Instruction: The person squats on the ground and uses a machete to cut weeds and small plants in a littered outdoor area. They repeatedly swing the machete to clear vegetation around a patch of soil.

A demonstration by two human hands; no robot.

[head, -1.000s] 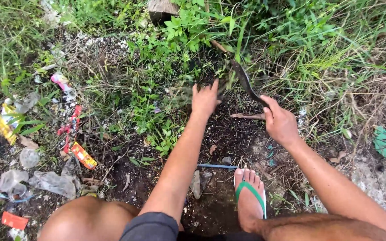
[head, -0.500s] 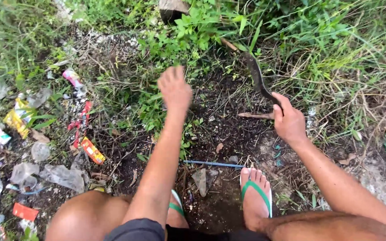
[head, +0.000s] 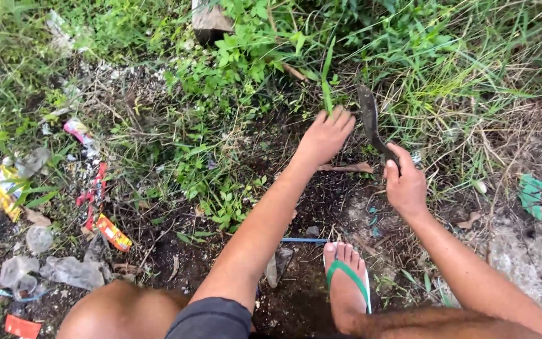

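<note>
Litter: crumpled clear plastic bags (head: 70, 271) and a flat orange-red snack wrapper (head: 113, 232) lie on dark soil, well to the left of the left hand.
Weeds: low broad-leaved green plants (head: 221, 201) grow just left of and below the left forearm.
Left hand (head: 326, 135): palm down, fingers together and curled forward onto a tall green grass blade (head: 327, 78) rising just beyond the fingertips; whether they pinch it cannot be told.
Sickle: dark curved metal sickle blade (head: 370, 122), tip upward, between the two hands, just right of the left hand.
Right hand (head: 404, 182): fist wrapped tightly around the sickle's handle.
Foot: bare foot in a green-strapped flip-flop sandal (head: 346, 276), below both hands.
</note>
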